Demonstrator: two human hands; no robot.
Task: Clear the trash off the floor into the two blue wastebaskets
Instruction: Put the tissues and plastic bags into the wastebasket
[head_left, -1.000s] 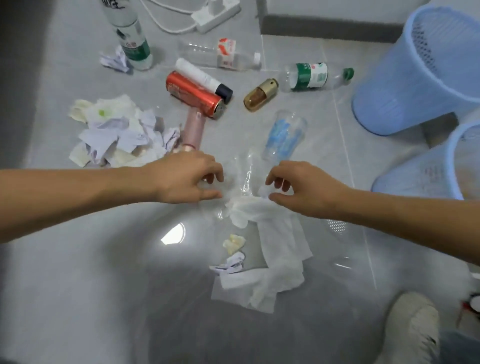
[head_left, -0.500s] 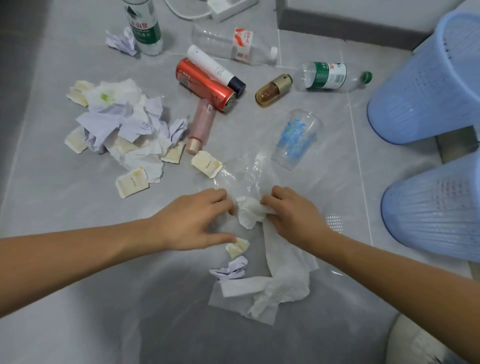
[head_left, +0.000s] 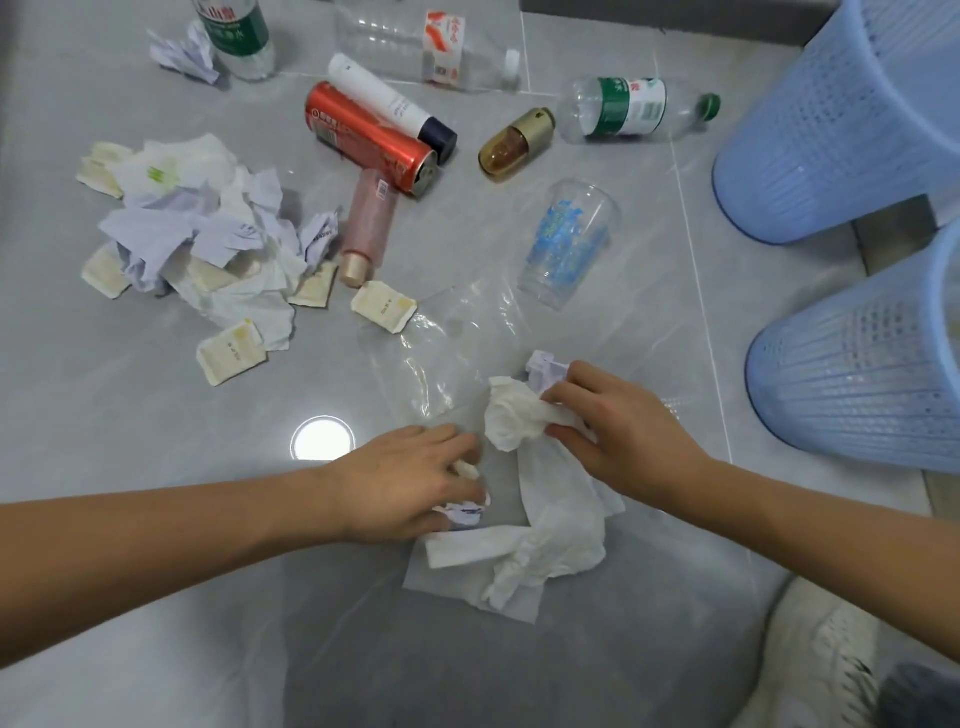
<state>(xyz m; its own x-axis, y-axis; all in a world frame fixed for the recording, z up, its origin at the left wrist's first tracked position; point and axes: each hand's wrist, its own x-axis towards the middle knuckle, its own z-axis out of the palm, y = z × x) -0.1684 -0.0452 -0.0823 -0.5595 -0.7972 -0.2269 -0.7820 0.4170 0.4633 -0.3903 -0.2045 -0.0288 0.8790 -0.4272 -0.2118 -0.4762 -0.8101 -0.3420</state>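
Closest to the person, the white tissue (head_left: 550, 525) lies crumpled on the grey floor (head_left: 156, 597), and its long side runs from near the person up toward the hands. The left hand (head_left: 405, 483) is low on the floor just left of the tissue, with its fingers curled around some small scraps, a pale bit and a purple paper scrap (head_left: 465, 512). The right hand (head_left: 618, 431) is at the top end of the tissue and pinches the bunched-up part between thumb and fingers, with a small purple paper (head_left: 545, 366) right at its fingertips. So the tissue is right under and between both hands, and the right hand already has hold of it. Under the hands a clear plastic sheet (head_left: 441, 343) is spread flat. The two blue wastebaskets sit to the right, the near wastebasket (head_left: 857, 384) and the far wastebasket (head_left: 831, 119). The right hand is much nearer to them, so I think it will lift the tissue and swing it right. Farther off lie a plastic cup (head_left: 569, 244), a pile of papers (head_left: 197, 228), a red can (head_left: 371, 137) and bottles, well away from both hands.
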